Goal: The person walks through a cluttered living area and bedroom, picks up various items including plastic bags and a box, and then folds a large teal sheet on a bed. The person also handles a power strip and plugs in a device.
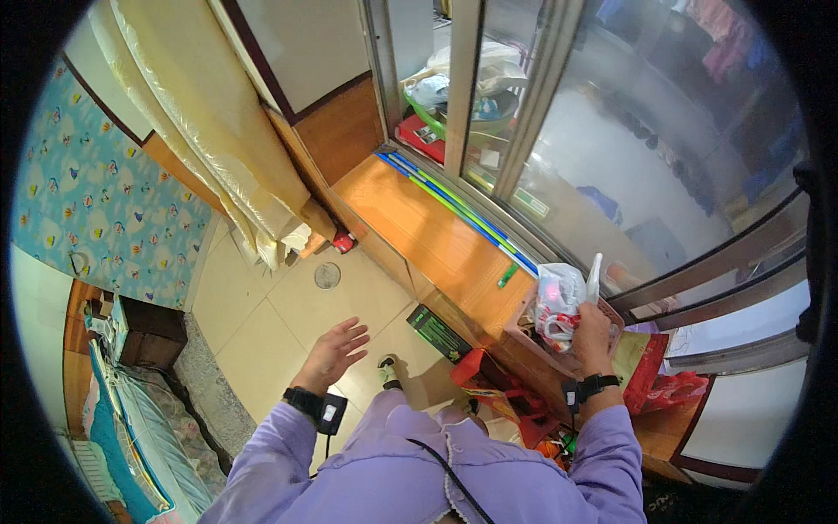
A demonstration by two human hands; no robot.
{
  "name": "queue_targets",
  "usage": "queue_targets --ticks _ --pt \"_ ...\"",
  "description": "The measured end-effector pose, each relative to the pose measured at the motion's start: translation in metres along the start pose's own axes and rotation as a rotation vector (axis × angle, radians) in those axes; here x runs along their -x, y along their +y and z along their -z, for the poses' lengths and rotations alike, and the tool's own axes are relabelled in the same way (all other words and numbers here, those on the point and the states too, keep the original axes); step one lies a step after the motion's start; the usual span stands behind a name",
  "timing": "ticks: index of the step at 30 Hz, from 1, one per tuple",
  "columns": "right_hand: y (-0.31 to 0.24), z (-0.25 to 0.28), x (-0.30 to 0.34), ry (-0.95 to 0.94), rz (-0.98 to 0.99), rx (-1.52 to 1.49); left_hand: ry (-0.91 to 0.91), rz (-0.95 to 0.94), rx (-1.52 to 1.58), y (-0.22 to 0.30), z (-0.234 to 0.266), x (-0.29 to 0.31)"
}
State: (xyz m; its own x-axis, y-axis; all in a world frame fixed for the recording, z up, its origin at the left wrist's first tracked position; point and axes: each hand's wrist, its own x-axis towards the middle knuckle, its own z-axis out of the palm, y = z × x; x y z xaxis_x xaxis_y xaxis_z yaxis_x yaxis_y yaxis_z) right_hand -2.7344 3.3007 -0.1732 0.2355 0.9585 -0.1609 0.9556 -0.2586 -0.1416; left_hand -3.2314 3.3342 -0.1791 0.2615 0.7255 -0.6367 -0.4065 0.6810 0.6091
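Note:
My right hand (592, 335) reaches to a pink basket (543, 351) on the wooden ledge. Its fingers close on a white plastic bag (560, 293) with red print, though the fingertips are partly hidden. A slim white piece (595, 276) sticks up just beyond the hand; whether it belongs to the bag I cannot tell. Over the tiled floor, my left hand (333, 355) hangs with fingers spread and nothing in it.
Blue and green poles (458, 210) lie along the orange ledge (410, 223) beneath sliding glass doors (628, 175). Below it stand a black and green box (439, 333) and red bags (497, 384). Left are a yellow curtain (196, 113) and a bed (140, 437).

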Motion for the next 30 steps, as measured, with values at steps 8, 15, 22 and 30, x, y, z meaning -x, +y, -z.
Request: queue_targets --ticks 8,15,22,30 --pt "-0.073 -0.013 0.01 -0.073 -0.256 0.037 0.115 -0.01 0.073 0.054 0.096 0.0" --pt "-0.067 -0.039 0.001 -0.036 -0.326 0.077 0.133 -0.117 0.232 0.068 0.137 0.021" --pt "-0.052 -0.038 -0.011 -0.02 -0.214 0.019 0.206 -0.272 0.424 0.058 0.164 0.072" --pt "-0.103 0.009 -0.027 0.174 -0.131 0.109 0.294 -0.367 0.619 0.046 0.193 0.097"
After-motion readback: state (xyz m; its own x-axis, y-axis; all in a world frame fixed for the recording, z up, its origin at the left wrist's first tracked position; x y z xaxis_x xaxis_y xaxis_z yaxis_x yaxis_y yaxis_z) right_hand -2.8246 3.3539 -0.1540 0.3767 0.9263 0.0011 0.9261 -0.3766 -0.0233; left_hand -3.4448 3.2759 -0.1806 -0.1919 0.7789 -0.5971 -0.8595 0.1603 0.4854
